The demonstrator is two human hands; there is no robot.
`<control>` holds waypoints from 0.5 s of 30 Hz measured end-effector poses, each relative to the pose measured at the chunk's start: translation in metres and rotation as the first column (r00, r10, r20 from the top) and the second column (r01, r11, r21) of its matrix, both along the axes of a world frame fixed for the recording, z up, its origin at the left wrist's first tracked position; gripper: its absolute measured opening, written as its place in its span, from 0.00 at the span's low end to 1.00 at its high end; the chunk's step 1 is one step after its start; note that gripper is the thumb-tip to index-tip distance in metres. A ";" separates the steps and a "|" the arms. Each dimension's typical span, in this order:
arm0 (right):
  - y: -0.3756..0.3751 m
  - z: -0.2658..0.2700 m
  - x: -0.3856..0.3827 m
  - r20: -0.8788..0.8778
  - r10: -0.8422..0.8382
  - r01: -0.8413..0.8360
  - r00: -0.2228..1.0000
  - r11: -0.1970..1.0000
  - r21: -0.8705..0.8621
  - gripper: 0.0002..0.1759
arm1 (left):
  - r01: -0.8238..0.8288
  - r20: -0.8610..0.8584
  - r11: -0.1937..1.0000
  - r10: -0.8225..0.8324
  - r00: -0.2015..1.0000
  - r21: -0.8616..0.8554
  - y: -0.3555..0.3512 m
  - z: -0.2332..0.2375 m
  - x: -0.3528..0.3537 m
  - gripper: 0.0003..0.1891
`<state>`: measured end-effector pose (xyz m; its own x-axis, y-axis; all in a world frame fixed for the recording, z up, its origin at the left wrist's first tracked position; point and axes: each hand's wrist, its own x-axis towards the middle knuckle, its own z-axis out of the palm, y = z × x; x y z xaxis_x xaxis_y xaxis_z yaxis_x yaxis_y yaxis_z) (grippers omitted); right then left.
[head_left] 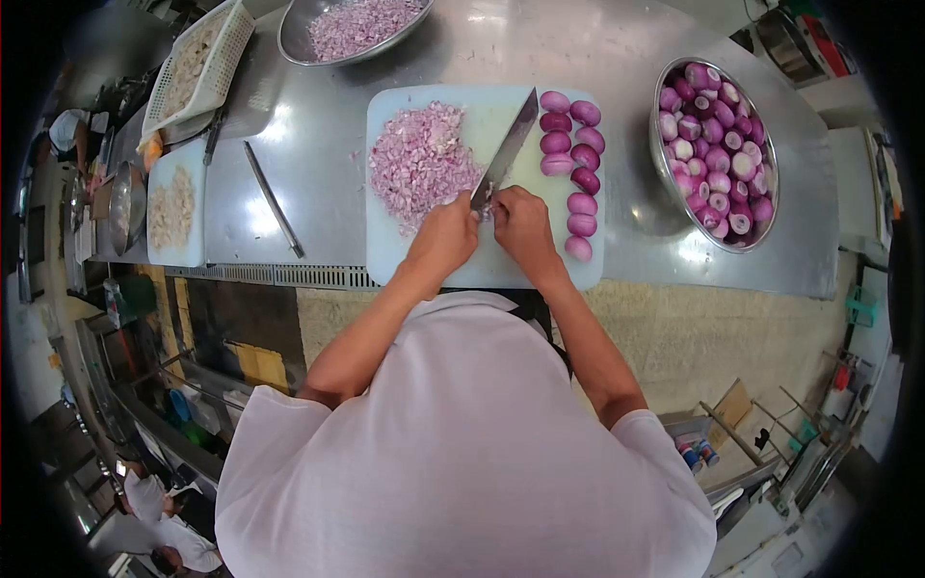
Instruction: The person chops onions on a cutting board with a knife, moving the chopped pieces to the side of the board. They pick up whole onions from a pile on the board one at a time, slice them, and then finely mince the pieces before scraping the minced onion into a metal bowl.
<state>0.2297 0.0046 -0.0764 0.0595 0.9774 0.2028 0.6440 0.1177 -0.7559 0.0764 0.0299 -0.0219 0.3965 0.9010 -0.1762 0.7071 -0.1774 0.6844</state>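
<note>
One knife (511, 142) slants over the cutting board (383, 258), tip pointing away.
Chopped onion (419, 154) lies forward-left of the left hand (445, 241), whose fingers grip the knife, its long axis running forward and rightward; the right hand's (525, 228) fingers bunch just beside it, hold unclear, near onion rows (585, 180).

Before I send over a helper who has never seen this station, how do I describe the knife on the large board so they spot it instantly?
On the steel table, find the large white board. Between its chopped onions and lined-up onions is the knife, tip pointing away from the person. Unlike the slim rod lying loose, it has a broad blade and is in the left hand.
</note>
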 end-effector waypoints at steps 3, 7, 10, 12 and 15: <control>-0.004 0.003 0.002 -0.032 -0.004 0.005 0.999 1.000 0.030 0.02 | 0.011 -0.045 1.000 -0.011 0.999 0.001 -0.003 0.013 -0.015 0.07; -0.013 0.003 0.001 -0.053 0.020 -0.021 0.998 1.000 -0.020 0.04 | -0.016 -0.081 0.997 0.022 0.996 0.078 -0.002 0.004 -0.015 0.08; -0.009 -0.004 -0.003 0.000 0.028 -0.028 1.000 0.999 0.045 0.06 | 0.028 -0.115 0.999 -0.026 0.993 0.016 0.002 0.024 -0.019 0.08; -0.003 -0.004 -0.005 0.008 0.021 -0.021 1.000 0.998 0.052 0.06 | 0.013 -0.088 0.999 -0.010 0.996 0.038 -0.005 0.017 -0.018 0.08; -0.005 -0.004 -0.005 -0.011 0.016 -0.015 1.000 0.996 0.083 0.05 | -0.003 -0.052 1.000 0.005 0.999 0.030 -0.005 0.005 -0.010 0.08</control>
<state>0.2251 -0.0006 -0.0801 0.0474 0.9579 0.2831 0.6332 0.1904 -0.7502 0.0663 0.0251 -0.0172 0.3840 0.9077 -0.1692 0.7424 -0.1946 0.6411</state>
